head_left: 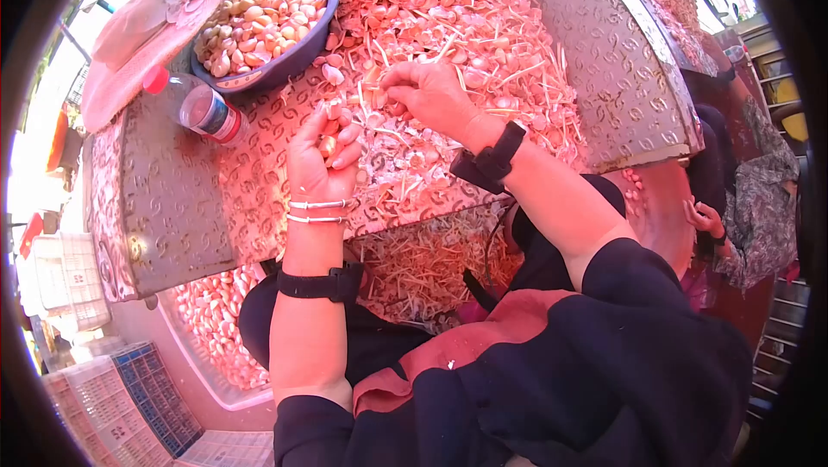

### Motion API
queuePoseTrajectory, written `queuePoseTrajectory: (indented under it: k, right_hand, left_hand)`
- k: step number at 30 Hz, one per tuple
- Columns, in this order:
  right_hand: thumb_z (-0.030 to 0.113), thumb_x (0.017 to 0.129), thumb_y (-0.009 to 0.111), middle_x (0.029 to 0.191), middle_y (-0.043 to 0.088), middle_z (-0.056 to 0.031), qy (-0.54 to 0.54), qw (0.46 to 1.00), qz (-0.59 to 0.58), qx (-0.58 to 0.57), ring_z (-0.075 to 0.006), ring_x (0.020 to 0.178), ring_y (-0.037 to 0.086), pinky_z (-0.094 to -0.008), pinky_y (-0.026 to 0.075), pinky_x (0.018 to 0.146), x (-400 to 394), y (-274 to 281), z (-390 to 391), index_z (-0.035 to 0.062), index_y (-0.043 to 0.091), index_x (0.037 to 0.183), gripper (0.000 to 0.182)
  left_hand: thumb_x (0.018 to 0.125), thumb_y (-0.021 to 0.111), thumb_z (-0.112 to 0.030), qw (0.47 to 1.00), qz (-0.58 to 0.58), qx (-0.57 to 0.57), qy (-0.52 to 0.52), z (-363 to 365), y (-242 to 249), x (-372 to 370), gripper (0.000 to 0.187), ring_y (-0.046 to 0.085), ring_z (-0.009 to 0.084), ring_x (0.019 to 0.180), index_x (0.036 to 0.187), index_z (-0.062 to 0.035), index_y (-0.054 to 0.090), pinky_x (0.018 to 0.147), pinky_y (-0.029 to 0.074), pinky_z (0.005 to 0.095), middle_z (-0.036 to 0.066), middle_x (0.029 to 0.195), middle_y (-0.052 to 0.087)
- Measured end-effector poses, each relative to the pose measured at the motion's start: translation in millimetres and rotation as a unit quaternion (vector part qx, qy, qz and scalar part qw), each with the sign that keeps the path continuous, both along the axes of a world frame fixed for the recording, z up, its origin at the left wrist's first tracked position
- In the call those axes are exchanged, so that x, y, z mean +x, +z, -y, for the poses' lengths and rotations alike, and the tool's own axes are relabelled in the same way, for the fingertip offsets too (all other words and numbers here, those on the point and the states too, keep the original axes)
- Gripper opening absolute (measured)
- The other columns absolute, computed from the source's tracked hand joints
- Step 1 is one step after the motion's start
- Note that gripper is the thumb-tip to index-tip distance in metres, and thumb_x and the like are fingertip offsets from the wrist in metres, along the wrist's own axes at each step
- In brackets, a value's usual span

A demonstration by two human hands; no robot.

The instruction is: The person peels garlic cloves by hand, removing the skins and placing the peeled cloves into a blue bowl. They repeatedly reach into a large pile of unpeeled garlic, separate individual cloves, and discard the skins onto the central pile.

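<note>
Cloves (328,147) sitting in L hand (317,161), R hand (438,96) hovering at pile (483,10)

My L hand is curling palm-up nr the table's (595,79) front edge, fingers folding over a few cloves & thumb lying along the other side. Most of each clove is hiding behind my fingers, so I'm not getting an exact count. My R hand is leaning in just beside it, over the near part of the pile, thumb & fingertips drawing together; can't tell if anything's sitting btwn them.

More cloves are lying loose in the pile, mixing w/ thin stalks (504,75) & bits of skin, and lots more are heaping up in the bowl (278,75) to the left, w/ a bottle (207,112) standing in front of it.

Handling-wise, I'm guessing each clove is weighing next to nothing: firm, not squashy, but prob bruising under a hard nail. The smooth, rounded sides are looking slippery, so a pinch nr the tapering tip is likely shooting it out. I'm judging the fat middle the best hold, thumb vs. 2 fingers, light pressure. Stalks are looking dry & stiff, prob snapping easily.
</note>
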State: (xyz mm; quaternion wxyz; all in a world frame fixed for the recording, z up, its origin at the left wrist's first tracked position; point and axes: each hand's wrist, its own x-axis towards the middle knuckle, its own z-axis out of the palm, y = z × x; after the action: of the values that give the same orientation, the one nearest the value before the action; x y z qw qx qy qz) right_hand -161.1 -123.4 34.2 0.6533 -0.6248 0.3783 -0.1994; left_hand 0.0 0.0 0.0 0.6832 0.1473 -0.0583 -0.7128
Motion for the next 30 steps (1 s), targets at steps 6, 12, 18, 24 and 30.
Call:
queuePoseTrajectory:
  k: [6,12,18,24,30]
  right_hand:
    - [0.013,0.072,0.059,0.087,0.059,-0.0150,0.262,0.774,-0.180,-0.547,-0.0323,0.077,0.060,-0.0432,0.049,0.067,26.8,-33.8,-43.3,0.0083,0.061,0.090,0.018]
    - [0.008,0.069,0.057,0.080,0.058,-0.0121,0.172,0.802,-0.221,-0.528,-0.0321,0.078,0.060,-0.0420,0.049,0.066,46.3,-20.0,-34.5,0.0053,0.059,0.084,0.015]
    - [0.008,0.070,0.057,0.084,0.061,-0.0139,0.285,0.764,-0.175,-0.552,-0.0321,0.079,0.061,-0.0414,0.049,0.067,90.2,-25.4,-59.2,0.0045,0.060,0.082,0.012]
    - [0.007,0.071,0.064,0.089,0.064,-0.0132,0.174,0.941,-0.069,-0.281,-0.0260,0.079,0.064,-0.0342,0.051,0.073,73.7,-38.3,-36.0,0.0033,0.063,0.094,0.024]
    - [0.000,0.075,0.065,0.084,0.063,-0.0066,0.082,0.986,0.143,0.010,-0.0139,0.074,0.062,-0.0271,0.051,0.067,18.7,15.3,-19.5,0.0022,0.057,0.104,0.031]
  left_hand:
    - [0.088,0.050,-0.016,0.983,-0.042,0.042,0.174,-14.4,70.7,5.0,0.018,0.051,0.0182,0.077,0.090,0.0016,0.054,0.039,0.035,0.0169,0.015,0.091,0.053]
    - [0.090,0.046,-0.012,0.982,-0.071,-0.038,0.169,-22.2,73.9,30.4,0.018,0.052,0.0178,0.074,0.100,0.0014,0.053,0.039,0.036,0.0186,0.017,0.094,0.054]
    - [0.089,0.051,-0.014,0.970,-0.011,0.017,0.244,-34.6,91.6,46.8,0.021,0.051,0.0180,0.069,0.103,0.0013,0.052,0.038,0.035,0.0194,0.015,0.090,0.055]
    - [0.089,0.054,-0.015,0.965,0.095,0.087,0.227,-29.1,85.6,36.0,0.019,0.044,0.0113,0.059,0.101,-0.0006,0.053,0.038,0.029,0.0161,0.010,0.085,0.053]
    - [0.090,0.053,-0.023,0.923,0.302,0.219,0.089,-5.8,54.4,-11.1,0.021,0.045,0.0084,0.052,0.097,-0.0035,0.055,0.037,0.030,0.0177,0.004,0.074,0.053]
